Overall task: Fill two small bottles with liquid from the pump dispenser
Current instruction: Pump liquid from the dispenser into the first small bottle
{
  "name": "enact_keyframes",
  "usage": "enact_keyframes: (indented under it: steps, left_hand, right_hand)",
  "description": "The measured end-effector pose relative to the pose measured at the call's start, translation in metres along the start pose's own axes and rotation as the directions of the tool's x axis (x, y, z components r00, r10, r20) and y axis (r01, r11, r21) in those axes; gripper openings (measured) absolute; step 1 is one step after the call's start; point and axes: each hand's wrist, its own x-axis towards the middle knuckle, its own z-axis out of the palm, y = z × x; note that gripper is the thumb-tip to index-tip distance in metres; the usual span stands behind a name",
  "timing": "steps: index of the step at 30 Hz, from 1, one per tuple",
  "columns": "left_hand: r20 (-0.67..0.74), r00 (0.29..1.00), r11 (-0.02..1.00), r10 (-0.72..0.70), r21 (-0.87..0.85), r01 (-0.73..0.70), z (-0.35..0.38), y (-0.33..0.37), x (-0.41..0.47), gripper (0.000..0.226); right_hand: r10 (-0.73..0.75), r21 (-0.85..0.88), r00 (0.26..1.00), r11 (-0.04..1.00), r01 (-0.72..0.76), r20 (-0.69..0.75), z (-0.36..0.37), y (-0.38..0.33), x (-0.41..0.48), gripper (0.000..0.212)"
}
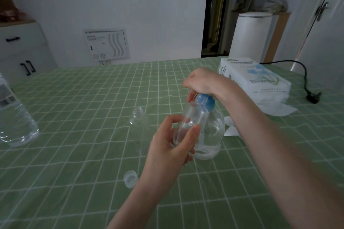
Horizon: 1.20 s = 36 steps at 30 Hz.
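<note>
Left grip: the left hand [171, 145] is pinching a small clear bottle [188, 121] between thumb and curled fingers, holding it tilted with its mouth up at the pump.
Right grip: the right hand [204, 82] is sitting on top of the blue pump head [206, 101], its fingers curling down over the front.
Dispenser: the pump dispenser [212, 135] is standing on the green checked tablecloth [74, 135] just behind the held bottle, clear liquid lying low in it.
Second bottle: another small bottle [138, 118] is standing upright and uncapped, left of the dispenser and apart from it.
Cap: a loose cap [130, 176] is lying near the left wrist.
Edges: a large water bottle [14, 121] is standing far left; a tissue pack [256, 80] is lying far right.
</note>
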Motion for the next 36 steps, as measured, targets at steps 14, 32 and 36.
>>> enact_keyframes:
  steps: [14,32,36]
  left_hand:
    - [0.003,1.000,1.000,0.011,0.007,-0.011,-0.002,0.002,0.000,0.041]
    - [0.017,1.000,1.000,0.012,0.003,-0.012,-0.002,0.000,0.000,0.032]
    - [0.014,1.000,1.000,0.011,0.008,-0.011,-0.002,-0.002,0.000,0.029]
  right_hand:
    - [0.017,-0.030,1.000,0.999,-0.017,0.007,-0.001,-0.004,0.001,0.037]
    - [0.022,-0.072,0.999,0.997,-0.018,0.049,-0.002,-0.003,0.002,0.038]
    - [0.014,-0.054,0.999,0.998,-0.011,0.046,0.001,-0.001,0.002,0.038]
